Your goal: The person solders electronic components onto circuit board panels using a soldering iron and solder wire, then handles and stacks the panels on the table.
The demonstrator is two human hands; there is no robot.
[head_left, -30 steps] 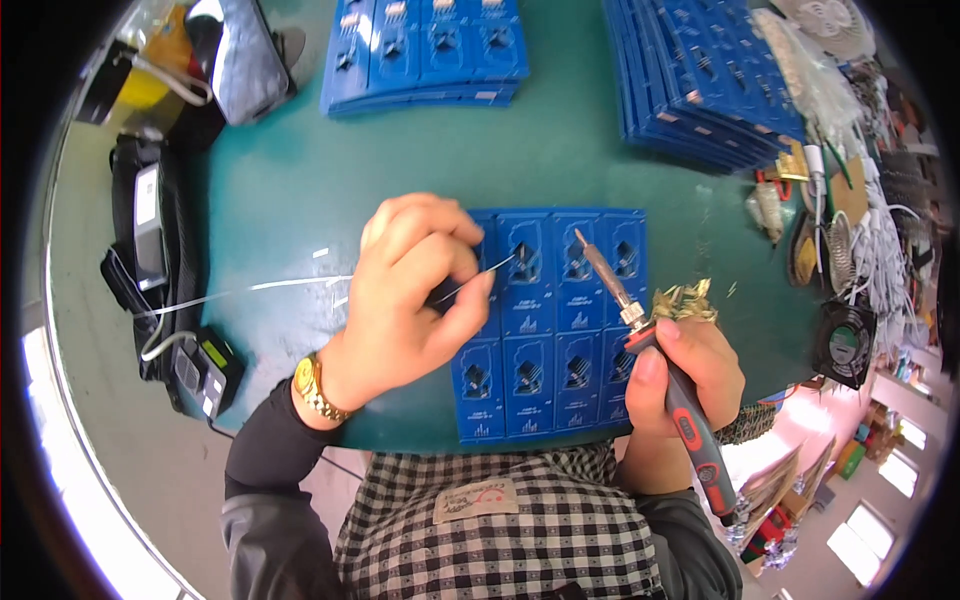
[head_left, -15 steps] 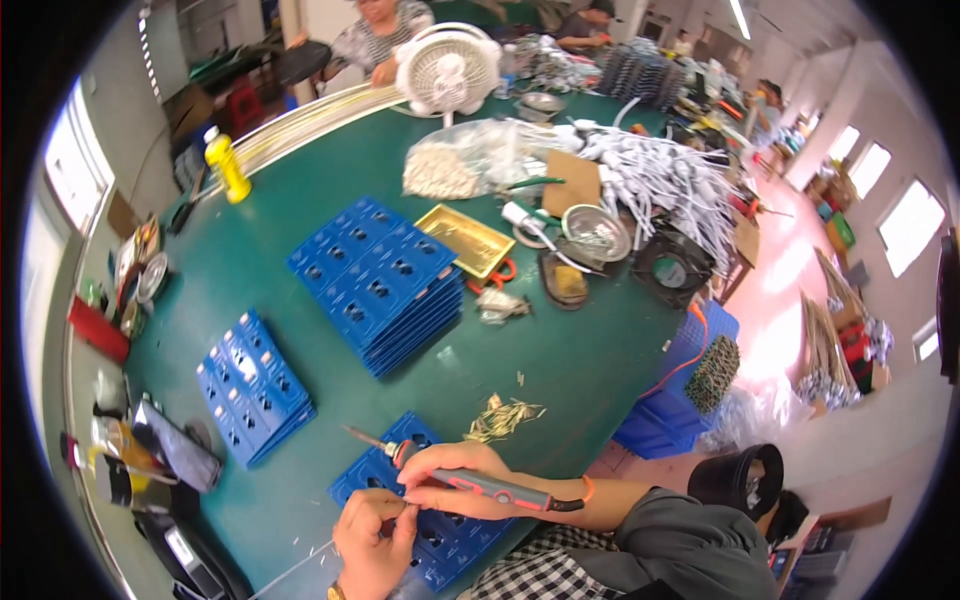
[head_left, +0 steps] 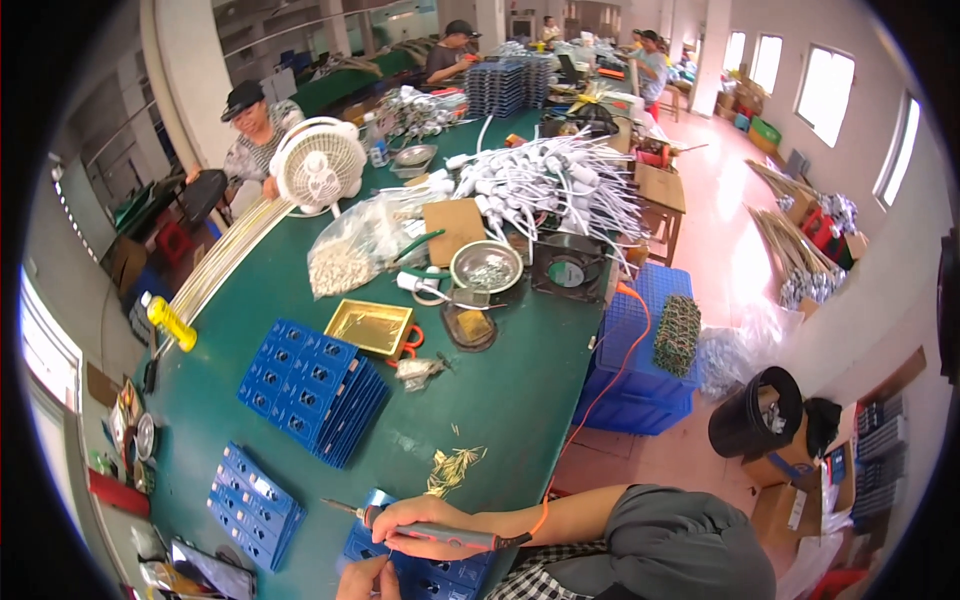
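My right hand (head_left: pixel 425 517) is wrapped round a grey and red soldering iron (head_left: pixel 462 537), its bare metal tip pointing left above the table. Below it lies a blue circuit board panel (head_left: pixel 440 580), partly covered by both hands. At the bottom edge, my left hand (head_left: pixel 362 582) has thumb and fingers pinched together close to the right fingertips. What it pinches is too small to make out. Thin gold-coloured pins (head_left: pixel 455 470) lie loose in a small heap just beyond the panel.
Stacked blue panels (head_left: pixel 315 385) and a smaller pile of blue panels (head_left: pixel 255 505) stand to the left. Behind are a gold tray (head_left: pixel 370 326), a metal bowl (head_left: pixel 487 267), white cabled sockets (head_left: pixel 560 185) and a fan (head_left: pixel 318 165). An orange cord (head_left: pixel 590 410) hangs along the right table edge.
My view has swung up and to the right, so the table things sit further left and more of the room shows. My right hand still holds the soldering iron; both hands remain close together.
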